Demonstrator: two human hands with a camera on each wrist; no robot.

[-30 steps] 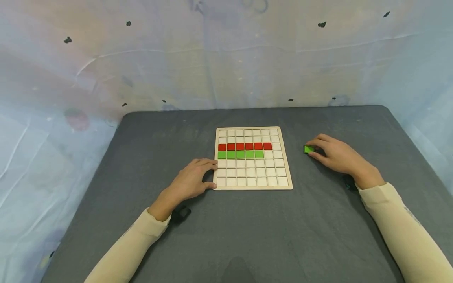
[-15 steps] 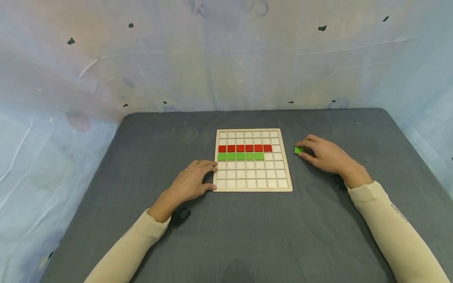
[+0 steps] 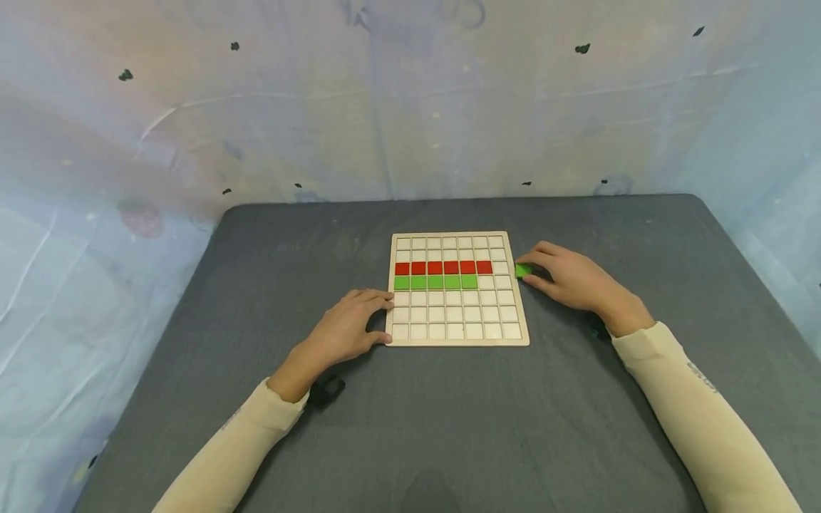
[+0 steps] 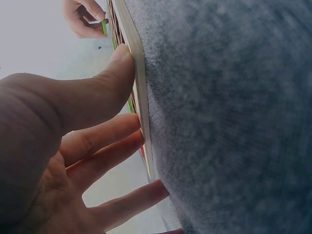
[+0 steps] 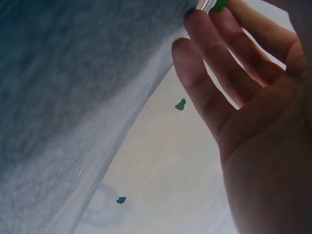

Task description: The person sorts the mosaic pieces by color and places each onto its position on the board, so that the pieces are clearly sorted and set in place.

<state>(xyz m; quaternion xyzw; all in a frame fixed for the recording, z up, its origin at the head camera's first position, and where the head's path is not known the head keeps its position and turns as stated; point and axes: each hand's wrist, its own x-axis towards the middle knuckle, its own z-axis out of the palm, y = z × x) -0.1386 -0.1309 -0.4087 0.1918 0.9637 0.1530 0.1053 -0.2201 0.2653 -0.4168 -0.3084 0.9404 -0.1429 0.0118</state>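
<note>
A square wooden grid board (image 3: 465, 343) lies flat on the table. One row of it holds several red tiles (image 3: 435, 268), and the row below holds several green tiles (image 3: 435, 283). Against the board's left edge rest the thumb and fingertips of my left hand (image 3: 343, 328), the fingers spread and nearly straight. My right hand (image 3: 574, 278) pinches a loose green tile (image 3: 523, 271) between thumb and fingers, just beside the board's right edge. In the right wrist view only a sliver of that green tile (image 5: 220, 5) shows at the top.
The dark grey cloth-covered table (image 3: 410, 420) reaches back to a pale hanging sheet (image 3: 410, 107) with small dark marks. A similar sheet hangs at both sides. Cream sleeves (image 3: 699, 406) cover both forearms.
My right hand has moved left with the green tile, from well right of the board to its right edge. The left hand has stayed at the board's left edge.
</note>
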